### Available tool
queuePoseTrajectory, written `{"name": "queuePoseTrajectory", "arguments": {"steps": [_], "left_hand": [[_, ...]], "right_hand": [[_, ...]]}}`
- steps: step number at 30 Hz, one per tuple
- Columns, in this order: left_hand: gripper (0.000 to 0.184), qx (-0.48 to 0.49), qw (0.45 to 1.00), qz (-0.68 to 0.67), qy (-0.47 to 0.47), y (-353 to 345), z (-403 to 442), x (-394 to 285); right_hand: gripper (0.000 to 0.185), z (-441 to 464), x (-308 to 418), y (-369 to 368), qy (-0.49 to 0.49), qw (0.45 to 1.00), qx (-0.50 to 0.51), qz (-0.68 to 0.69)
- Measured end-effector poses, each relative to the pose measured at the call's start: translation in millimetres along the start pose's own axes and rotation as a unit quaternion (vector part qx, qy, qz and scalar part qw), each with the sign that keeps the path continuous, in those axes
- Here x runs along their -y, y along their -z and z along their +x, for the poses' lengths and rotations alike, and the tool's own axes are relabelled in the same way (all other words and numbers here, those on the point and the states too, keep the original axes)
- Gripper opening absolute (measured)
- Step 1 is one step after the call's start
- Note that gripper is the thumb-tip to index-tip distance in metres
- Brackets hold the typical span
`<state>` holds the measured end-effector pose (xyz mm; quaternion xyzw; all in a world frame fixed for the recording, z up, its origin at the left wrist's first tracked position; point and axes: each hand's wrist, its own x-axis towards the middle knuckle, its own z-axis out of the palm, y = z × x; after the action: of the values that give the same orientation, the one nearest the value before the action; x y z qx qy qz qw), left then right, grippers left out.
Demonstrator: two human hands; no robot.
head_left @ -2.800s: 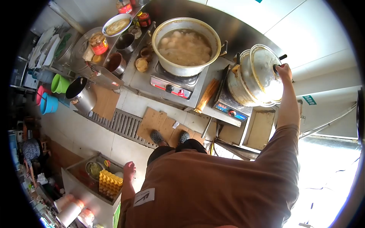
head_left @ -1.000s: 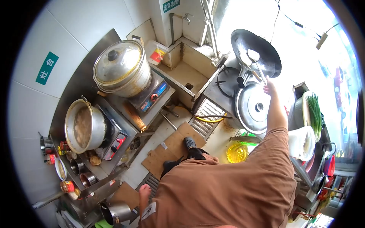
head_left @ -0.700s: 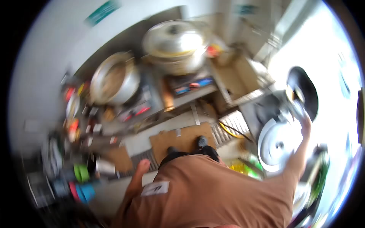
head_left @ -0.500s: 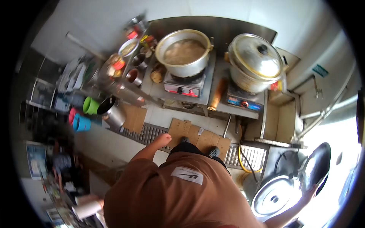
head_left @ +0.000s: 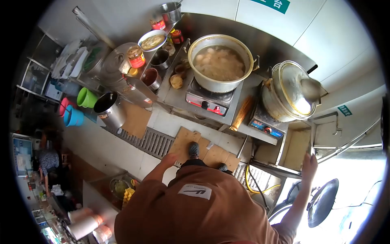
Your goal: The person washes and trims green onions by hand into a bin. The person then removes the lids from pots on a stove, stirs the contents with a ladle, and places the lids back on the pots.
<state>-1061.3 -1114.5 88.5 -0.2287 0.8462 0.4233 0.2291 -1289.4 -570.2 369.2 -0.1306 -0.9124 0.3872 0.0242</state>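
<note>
My right hand (head_left: 309,164) is raised at the right, fingers closed round the handle of a metal ladle. The ladle's round bowl (head_left: 310,89), slightly blurred, hangs in front of the lidded pot (head_left: 280,95) and hides the lid's knob. My left hand (head_left: 170,159) is curled closed near my waist, above the floor, with nothing visible in it. An open pot (head_left: 221,81) of cloudy liquid with pale round pieces stands on the burner with the red panel (head_left: 206,105). The dark wok (head_left: 323,203) leans at the lower right, below my right hand.
Jars (head_left: 136,57), a bowl of pale food (head_left: 152,40) and metal cups are left of the open pot. Between the burners lies a bundle of sticks (head_left: 242,114). A sink (head_left: 294,150) is at the right. Another person (head_left: 48,160) is at the far left.
My right hand has gone from the lid's knob to the wok, and now is raised away from it with the ladle. The view has turned back toward the pots. The lid stays on its pot.
</note>
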Motion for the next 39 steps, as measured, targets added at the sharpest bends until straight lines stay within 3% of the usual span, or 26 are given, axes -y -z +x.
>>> {"name": "queuePoseTrajectory", "arguments": {"steps": [2, 3, 4, 5, 7, 10, 12, 20, 23, 31, 39], "left_hand": [[0.021, -0.035, 0.997, -0.065, 0.012, -18, 24, 95], [0.016, -0.003, 0.983, 0.165, -0.085, -11, 28, 117], [0.012, 0.025, 0.906, 0.383, -0.179, -2, 30, 139], [0.012, -0.012, 0.975, 0.184, -0.126, -13, 37, 192], [0.013, -0.041, 0.997, -0.028, -0.066, -19, 38, 251], [0.012, -0.011, 0.952, -0.217, 0.214, 22, 24, 210], [0.011, -0.02, 0.921, -0.276, 0.275, 41, 22, 194], [0.013, -0.102, 0.865, -0.405, 0.28, 58, 27, 155], [0.014, -0.12, 0.851, -0.434, 0.272, 50, 19, 148], [0.019, -0.108, 0.852, -0.402, 0.319, 6, -13, 141], [0.02, -0.108, 0.847, -0.399, 0.333, -7, -19, 133]], "right_hand": [[0.021, 17, 55, -31, 0.049, 0.996, 0.074, -0.001], [0.021, 31, 75, -51, 0.11, 0.991, 0.067, -0.029], [0.021, 44, 94, -70, 0.17, 0.982, 0.063, -0.055], [0.022, 53, 124, -84, 0.193, 0.972, 0.065, -0.118], [0.024, 65, 181, -113, 0.229, 0.944, 0.064, -0.229], [0.024, 102, 219, -153, 0.312, 0.877, 0.037, -0.364], [0.024, 120, 246, -177, 0.322, 0.849, 0.04, -0.417], [0.039, 153, 316, -266, 0.425, 0.738, -0.003, -0.524], [0.046, 163, 331, -290, 0.519, 0.667, -0.033, -0.533], [0.035, 178, 341, -311, 0.54, 0.652, -0.019, -0.531], [0.03, 193, 326, -286, 0.482, 0.674, 0.006, -0.56]]}}
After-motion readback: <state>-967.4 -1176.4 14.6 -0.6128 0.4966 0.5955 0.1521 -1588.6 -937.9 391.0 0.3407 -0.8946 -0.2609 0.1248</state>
